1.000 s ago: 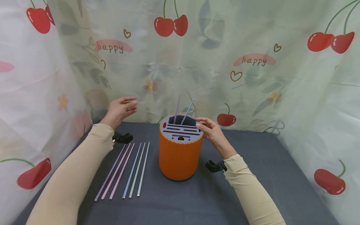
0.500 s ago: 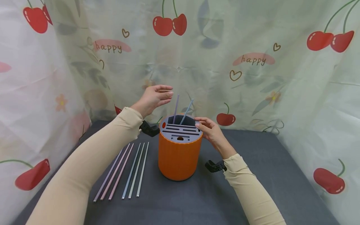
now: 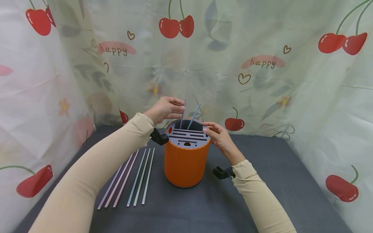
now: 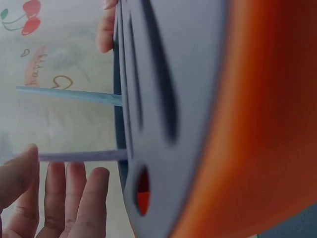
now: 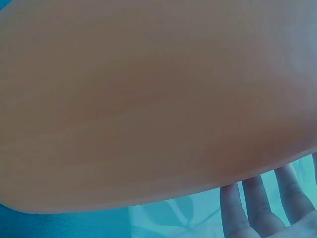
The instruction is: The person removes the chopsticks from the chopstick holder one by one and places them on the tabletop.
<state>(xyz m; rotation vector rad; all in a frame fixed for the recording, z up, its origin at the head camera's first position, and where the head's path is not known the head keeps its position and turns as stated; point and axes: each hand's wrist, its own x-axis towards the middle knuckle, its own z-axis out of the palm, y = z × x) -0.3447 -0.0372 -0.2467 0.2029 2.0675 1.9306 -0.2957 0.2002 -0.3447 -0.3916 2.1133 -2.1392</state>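
The left hand (image 3: 163, 110) has come in from the left over the last second and now sits at the top of the thin lilac plastic stick (image 3: 183, 113), thumb and fingertips closing on its upper end; the left wrist view shows the thumb touching it while the other fingers lie nearly straight, so a firm pinch is not certain. That stick stands tilted in the rear pocket of the round orange ribbed holder with a grey slotted lid (image 3: 187, 161), just beside a pale blue stick (image 3: 194, 116) at its 3 o'clock. It looks light, stiff and smooth (likely slippery), so a pinch near the top seems best. The right hand (image 3: 219, 137) rests relaxed against the holder's rim at 3 o'clock, unchanged. Five more pastel sticks (image 3: 132, 176) lie on the dark grey tablecloth (image 3: 262, 194) at the holder's 8 o'clock.
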